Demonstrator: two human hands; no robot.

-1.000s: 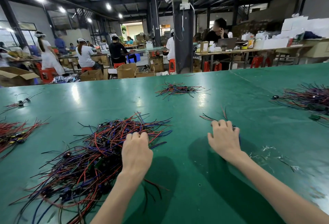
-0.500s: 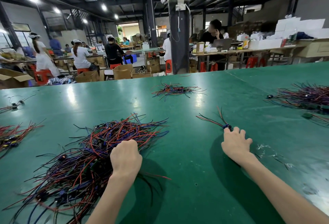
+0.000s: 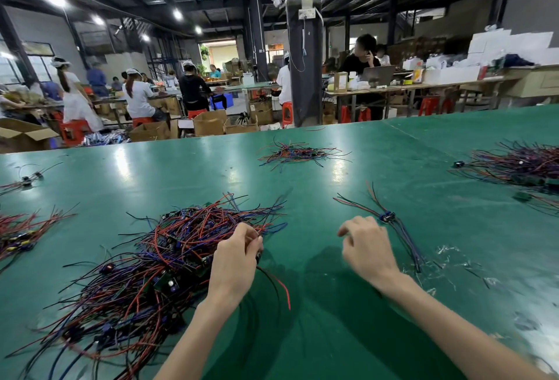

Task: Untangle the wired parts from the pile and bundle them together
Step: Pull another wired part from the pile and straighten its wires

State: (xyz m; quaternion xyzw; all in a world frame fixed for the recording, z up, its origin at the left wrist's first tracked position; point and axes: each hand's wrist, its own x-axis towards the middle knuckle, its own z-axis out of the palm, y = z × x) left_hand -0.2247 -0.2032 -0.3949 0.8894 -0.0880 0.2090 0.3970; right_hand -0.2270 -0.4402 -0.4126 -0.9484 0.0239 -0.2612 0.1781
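Note:
A big tangled pile of wired parts (image 3: 145, 267), with red, blue and black leads, lies on the green table (image 3: 348, 319) at the lower left. My left hand (image 3: 236, 261) is at the pile's right edge and pinches wires from it; red and black leads hang from the hand toward me. A small set of separated wired parts (image 3: 390, 222) lies flat to the right. My right hand (image 3: 367, 248) hovers just left of that set with fingers loosely curled, holding nothing.
Other wire piles lie on the table: one at the far middle (image 3: 299, 153), one at the right edge (image 3: 523, 165), one at the left edge (image 3: 18, 231). Bits of clear scrap (image 3: 453, 258) are scattered right of my right hand. Workers sit at benches beyond.
My left hand has taken hold of wires at the pile's edge and pulled them toward me. My right hand has let go of the separated set and moved left toward the pile.

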